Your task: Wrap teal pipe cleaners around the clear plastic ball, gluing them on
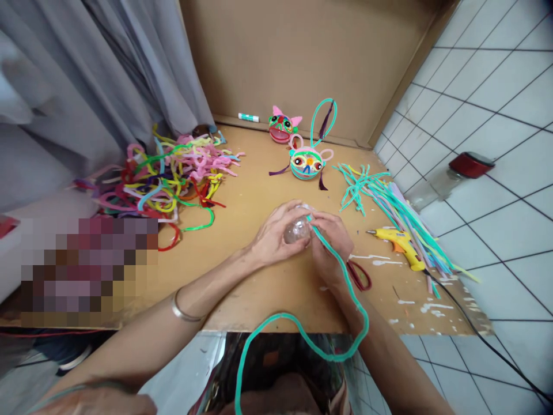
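My left hand is closed round a clear, see-through ball above the middle of the table. Against the ball's upper right side, my right hand pinches the end of a long turquoise pipe cleaner. From there the pipe cleaner trails over my right forearm and loops down past the table edge. Beyond my hands stands a finished-looking ball face with pink loop ears, a turquoise loop on top and dark tassels. Behind it is another face with pink pointed ears and a red mouth.
A tangled heap of coloured pipe cleaners lies at the left. Straight pipe cleaners are bundled at the right, beside a yellow glue gun with a black cord. A jar with a red lid and a glue stick are farther back.
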`<action>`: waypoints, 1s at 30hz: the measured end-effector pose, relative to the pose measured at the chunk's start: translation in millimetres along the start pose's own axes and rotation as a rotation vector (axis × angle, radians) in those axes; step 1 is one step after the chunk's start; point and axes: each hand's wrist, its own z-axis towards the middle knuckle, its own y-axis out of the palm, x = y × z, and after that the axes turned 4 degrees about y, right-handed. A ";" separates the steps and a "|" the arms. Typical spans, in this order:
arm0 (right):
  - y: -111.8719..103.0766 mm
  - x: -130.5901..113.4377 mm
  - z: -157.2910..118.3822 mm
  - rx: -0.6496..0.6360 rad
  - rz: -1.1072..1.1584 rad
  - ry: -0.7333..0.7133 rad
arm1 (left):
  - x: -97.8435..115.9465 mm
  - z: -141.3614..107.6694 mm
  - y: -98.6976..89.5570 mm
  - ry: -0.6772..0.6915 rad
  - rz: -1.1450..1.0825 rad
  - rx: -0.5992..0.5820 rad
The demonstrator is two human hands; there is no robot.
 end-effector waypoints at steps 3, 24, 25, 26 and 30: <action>0.0 0.4 -0.7 0.001 -0.035 0.014 | -0.3 -0.4 -0.7 -0.031 -0.004 -0.015; -0.2 -5.5 2.1 -0.073 -0.065 -0.033 | -16.0 5.5 -6.7 -0.151 -0.037 -0.045; -2.6 -5.6 1.7 -0.090 -0.085 -0.010 | -17.4 4.7 -6.1 -0.150 -0.020 -0.049; -6.8 -5.6 -0.2 -0.113 -0.118 0.017 | -18.7 4.1 -5.7 -0.155 -0.007 -0.048; -42.5 -6.6 -25.6 -0.210 -0.334 0.102 | -21.5 2.5 -4.5 -0.195 0.021 -0.023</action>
